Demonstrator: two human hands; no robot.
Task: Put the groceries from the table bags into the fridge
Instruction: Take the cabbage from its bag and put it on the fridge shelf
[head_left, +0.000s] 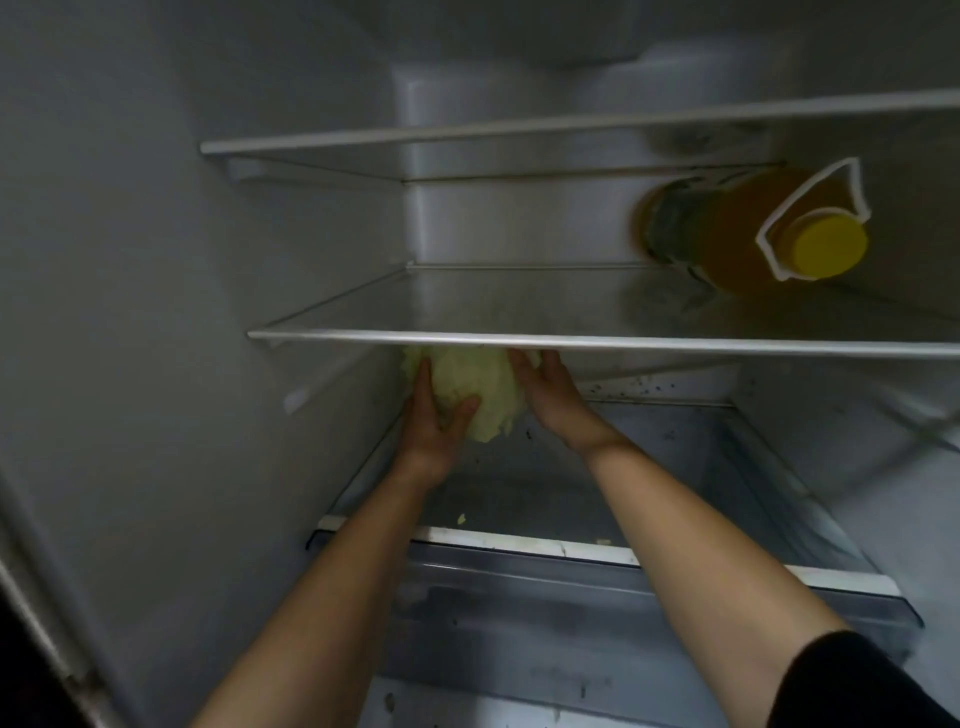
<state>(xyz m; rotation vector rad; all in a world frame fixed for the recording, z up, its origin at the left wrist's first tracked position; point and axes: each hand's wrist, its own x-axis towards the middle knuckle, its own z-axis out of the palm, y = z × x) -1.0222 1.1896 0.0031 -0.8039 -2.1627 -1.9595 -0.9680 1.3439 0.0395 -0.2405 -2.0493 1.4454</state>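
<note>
Both hands reach deep into the fridge (156, 312) and hold a pale green cabbage (478, 387) between them. The left hand (439, 415) is spread against the cabbage's left side, its thumb lying across the front of the leaves. The right hand (545, 387) is spread flat against the right side, fingers pointing toward the back wall. The cabbage sits at the rear left of the lowest shelf (519, 467), a glass pane over the drawer (571, 623) below; whether it rests on the glass or is just above it cannot be told.

The middle shelf (597, 343) runs straight across just above the hands, and its front edge hides the top of the cabbage and the fingertips of the right hand. On that middle shelf, far to the right, a bottle (753, 228) of amber liquid lies on its side, its yellow cap (826, 244) and white handle pointing forward. A higher shelf (571, 124) sits above it. Dark specks are scattered along the back of the lowest shelf, and small green leaf scraps (461, 518) lie near its white front edge. A dark sleeve (857, 686) covers the upper right arm.
</note>
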